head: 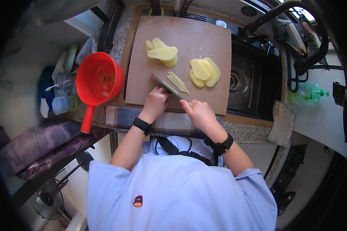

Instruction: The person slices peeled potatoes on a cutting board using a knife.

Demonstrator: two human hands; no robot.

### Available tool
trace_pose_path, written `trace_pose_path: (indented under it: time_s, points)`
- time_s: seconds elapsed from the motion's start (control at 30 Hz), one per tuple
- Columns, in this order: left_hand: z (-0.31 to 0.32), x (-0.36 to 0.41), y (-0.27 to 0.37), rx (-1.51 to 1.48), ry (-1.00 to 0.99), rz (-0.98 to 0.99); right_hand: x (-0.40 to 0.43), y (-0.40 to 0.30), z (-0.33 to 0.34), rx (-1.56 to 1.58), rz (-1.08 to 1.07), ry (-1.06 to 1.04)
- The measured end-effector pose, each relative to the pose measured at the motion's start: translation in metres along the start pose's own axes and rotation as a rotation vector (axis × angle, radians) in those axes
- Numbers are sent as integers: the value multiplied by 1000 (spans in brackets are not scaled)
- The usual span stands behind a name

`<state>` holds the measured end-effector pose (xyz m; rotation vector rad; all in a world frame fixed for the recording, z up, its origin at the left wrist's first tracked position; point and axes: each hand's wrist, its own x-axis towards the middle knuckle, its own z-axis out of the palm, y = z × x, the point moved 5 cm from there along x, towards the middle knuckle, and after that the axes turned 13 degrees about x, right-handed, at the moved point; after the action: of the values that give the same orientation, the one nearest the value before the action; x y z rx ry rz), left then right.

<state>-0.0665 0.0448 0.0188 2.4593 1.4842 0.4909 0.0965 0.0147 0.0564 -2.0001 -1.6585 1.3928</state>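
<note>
My right hand (199,113) grips a kitchen knife (172,91), and a bit of its yellowish handle shows between the fingers. The blade slants up and left across the wooden cutting board (179,31). Close against the blade's near side, my left hand (156,101) rests with curled fingers; whatever lies beneath them is hidden. Thin potato strips (177,83) lie on the board just beyond the blade, and a pale strip seems to cling to it. Overlapping potato slices (163,52) are piled at the upper left of the board. Another fanned pile of potato slices (205,72) sits to the right.
A red plastic ladle-like basin (115,78) stands left of the board, its handle over the counter edge. To the right is a dark sink (245,86) with a black faucet (277,11). A spray bottle (64,104), a green pump bottle (306,93) and a cloth (282,122) flank the work area.
</note>
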Motion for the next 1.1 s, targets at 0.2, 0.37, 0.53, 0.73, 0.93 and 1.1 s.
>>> trace_pose_path:
  time_s: [0.2,0.37,0.53,0.73,0.93,1.1]
  points:
    - [-1,2,1,-25,17,-4,4,1,-1,-33,-2,-1]
    - [3,-1,-1,7,-9,-28,2,1,3,-56,-24,6]
    - [3,-3,0,8,25,-7,-3,0,8,-96,-4,79]
    - [2,-2,1,1,39,8,1,2,0,46,10,50]
    - [-2,-5,4,-1,65,3,2,10,-2,149,19,22]
    - [-3,-9,4,6,54,12,-5,6,-1,133,-23,35]
